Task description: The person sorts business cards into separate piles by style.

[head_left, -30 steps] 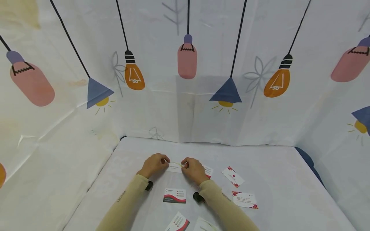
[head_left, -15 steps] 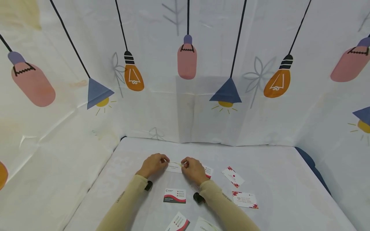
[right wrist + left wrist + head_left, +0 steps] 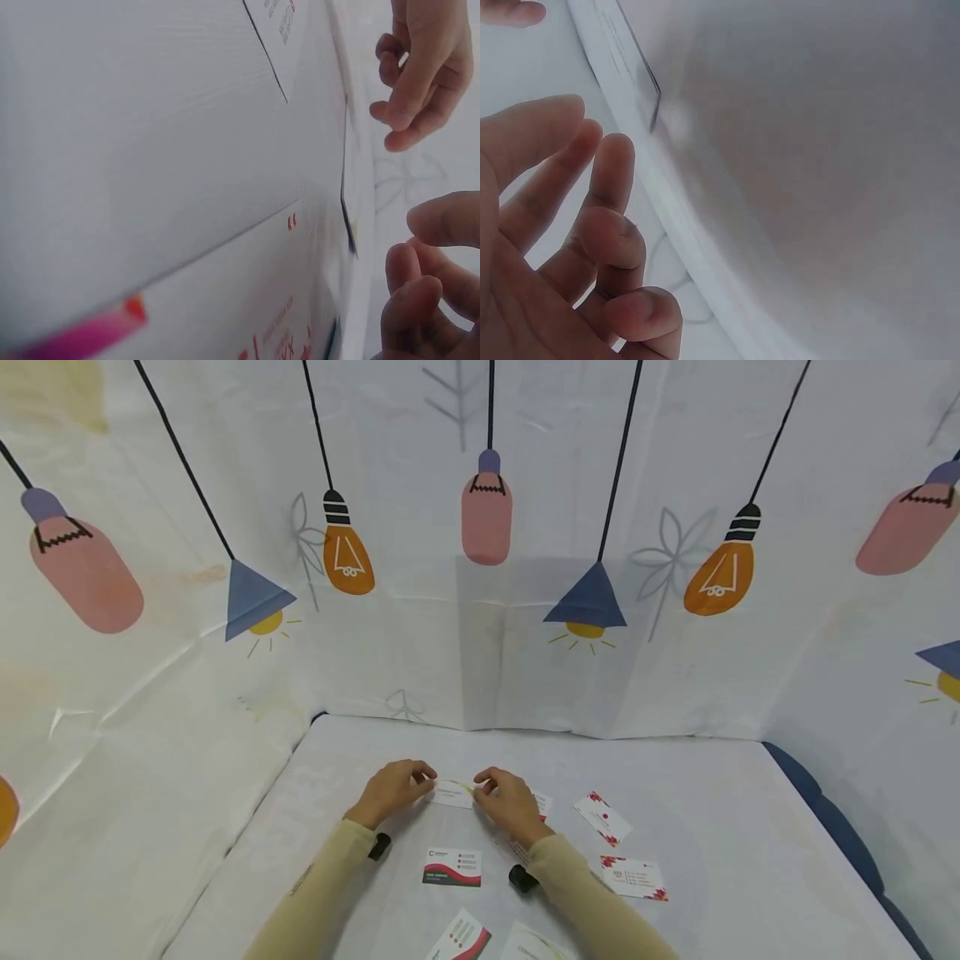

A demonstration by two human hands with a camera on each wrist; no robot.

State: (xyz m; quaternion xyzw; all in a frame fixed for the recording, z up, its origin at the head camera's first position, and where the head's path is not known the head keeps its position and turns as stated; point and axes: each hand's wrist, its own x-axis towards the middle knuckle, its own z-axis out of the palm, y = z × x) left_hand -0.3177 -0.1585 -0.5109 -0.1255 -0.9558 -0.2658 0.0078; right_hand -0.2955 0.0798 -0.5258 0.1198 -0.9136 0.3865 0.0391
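Observation:
A white business card (image 3: pixel 452 794) with a yellow-green curve along its top lies flat toward the far side of the table. My left hand (image 3: pixel 393 790) hovers at its left end, fingers loosely bent. At the opposite end is my right hand (image 3: pixel 512 803), thumb and fingers slightly apart. The left wrist view shows a gap between the left fingertips and the card (image 3: pixel 619 56). Likewise, in the right wrist view the right fingers (image 3: pixel 411 300) stand off the card's edge (image 3: pixel 347 180). Part of a red-and-white card (image 3: pixel 542 805) shows behind the right hand.
Nearer me lie a red-and-black business card (image 3: pixel 452 868), a similar tilted one (image 3: pixel 460 937) and a white one (image 3: pixel 529 945). Two red-patterned cards (image 3: pixel 602 818) lie to the right. Another card is partly covered by the right wrist. A printed white cloth wall (image 3: pixel 405 652) rises behind the table.
Both hands have let go of the card and drawn slightly apart, left hand to the left, right hand to the right. The card stays nearly in place.

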